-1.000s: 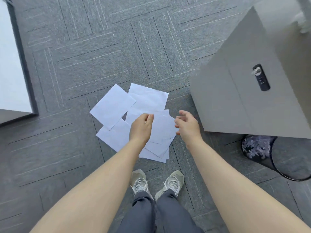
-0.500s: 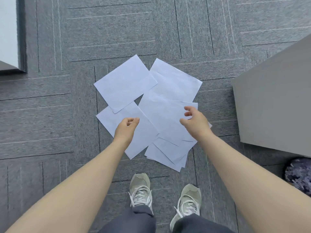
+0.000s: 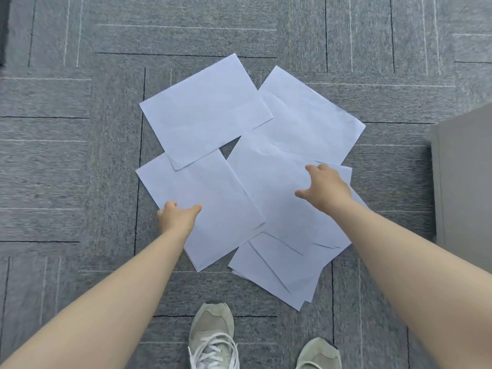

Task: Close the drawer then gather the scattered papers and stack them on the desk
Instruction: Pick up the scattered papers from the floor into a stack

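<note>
Several white paper sheets (image 3: 205,113) lie scattered and overlapping on the grey carpet in front of me. My left hand (image 3: 177,218) is at the left edge of the lower-left sheet (image 3: 210,203), thumb on top of it and the fingers hidden at its edge. My right hand (image 3: 326,190) hovers over the right-hand sheet (image 3: 271,187) with fingers spread and nothing in it. More sheets (image 3: 277,270) are fanned out near my feet.
A grey cabinet (image 3: 466,177) stands at the right edge, close to the papers. My two grey sneakers (image 3: 211,334) are at the bottom. A dark edge (image 3: 4,30) shows at the top left. Grey carpet tiles surround the papers.
The view has dropped closer to the papers. Both hands moved down and apart, the left to the edge of the lower-left sheet, the right over the right sheet. The cabinet slid further out of view.
</note>
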